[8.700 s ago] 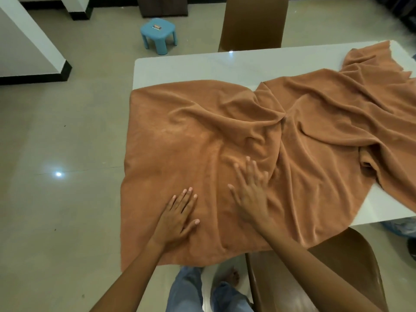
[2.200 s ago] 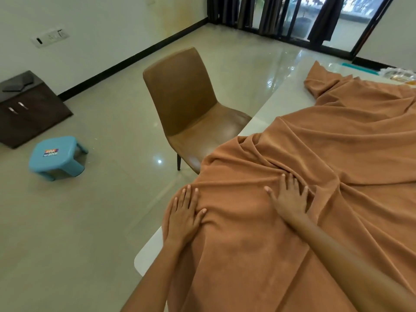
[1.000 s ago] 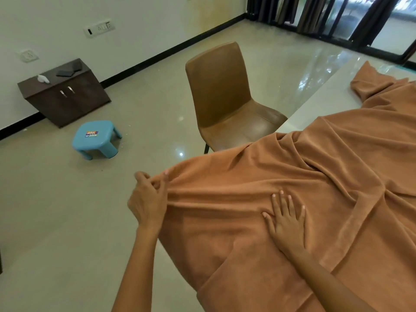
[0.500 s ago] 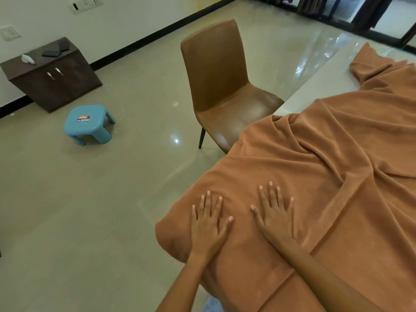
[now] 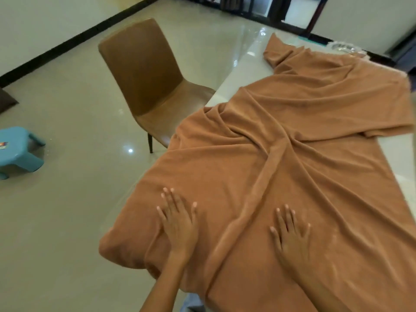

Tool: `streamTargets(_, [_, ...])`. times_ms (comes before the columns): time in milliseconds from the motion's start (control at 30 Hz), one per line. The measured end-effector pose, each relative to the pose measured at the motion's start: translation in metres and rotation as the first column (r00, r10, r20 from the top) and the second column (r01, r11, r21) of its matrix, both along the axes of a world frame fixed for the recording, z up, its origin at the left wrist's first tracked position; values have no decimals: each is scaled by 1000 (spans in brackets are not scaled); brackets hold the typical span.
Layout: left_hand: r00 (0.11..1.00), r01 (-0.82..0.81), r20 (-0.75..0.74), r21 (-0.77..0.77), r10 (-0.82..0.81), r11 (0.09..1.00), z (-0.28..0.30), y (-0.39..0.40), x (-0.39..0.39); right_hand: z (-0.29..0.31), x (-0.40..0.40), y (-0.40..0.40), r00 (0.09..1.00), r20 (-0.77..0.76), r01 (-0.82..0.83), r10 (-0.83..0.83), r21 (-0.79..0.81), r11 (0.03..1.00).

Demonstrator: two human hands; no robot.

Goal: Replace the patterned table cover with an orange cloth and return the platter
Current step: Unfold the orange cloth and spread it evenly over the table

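- Orange cloth (image 5: 292,154): spread over white table (image 5: 245,61), rumpled; long ridge fold runs diag. from centre toward near edge, betw. the two hands. Near-left corner drapes over table corner and hangs. Far end bunched, pointed flap lying on bare tabletop.
- Left hand (image 5: 179,224): palm down, flat on cloth nr the draped corner; fingers straight, slightly spread, gripping nothing.
- Right hand (image 5: 292,235): palm down, flat on cloth, right of the ridge fold; fingers straight and spread, nothing held.
- Hands well apart, both pressing the fabric at the near end.
- Table: bare glossy strips showing along far-left edge and at right side past cloth's edge.
- Platter (image 5: 344,47): prob. the shiny silver item at far end of table, just beyond cloth; blurred, partly hidden, can't tell detail.
- Brown chair (image 5: 144,68): stands at table's left side, seat partly under the edge.
- Blue stool (image 5: 16,149): on tiled floor, far left, well apart from table.
- Dark window frames along far wall.
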State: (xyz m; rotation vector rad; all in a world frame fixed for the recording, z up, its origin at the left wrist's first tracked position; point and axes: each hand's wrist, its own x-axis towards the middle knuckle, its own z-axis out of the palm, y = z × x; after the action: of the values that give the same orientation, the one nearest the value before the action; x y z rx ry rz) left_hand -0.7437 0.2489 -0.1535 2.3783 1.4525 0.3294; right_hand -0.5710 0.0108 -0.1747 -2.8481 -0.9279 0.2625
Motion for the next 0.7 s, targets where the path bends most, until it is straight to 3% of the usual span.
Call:
streamTargets(33, [996,50,75,8,-51,999,8,-26,12,-2,4,-7,1000,8,-2,2,4,1000])
streamTargets(100, [934,315,185,-28,-305,949,20,-90,35,0,16,-15,1000,3,-2,2,23,1000])
streamTargets(167, [813,575,150,-62,-562,816,10,-154,52,-1,29,-27,1000,-13,-6,6,22,1000])
streamTargets(233, [744,668,48,-85,-667,739,-10,-198,61,0,41,-44,1000,-17,-17,17,17,1000])
streamTargets(433, [749,656,-70,-63,-659,752,-31,-225,66,8,25,-152,976,25,-217,215,60,974])
streamTargets(600, [796,586,-170,-27,-581,810,-38,-231,70,-1,33,-274,997,-40,-56,59,72,996])
streamTargets(700, [863,482,-181,15,-472,876,-35,-250,82,3,58,-320,993,-40,-107,109,54,993])
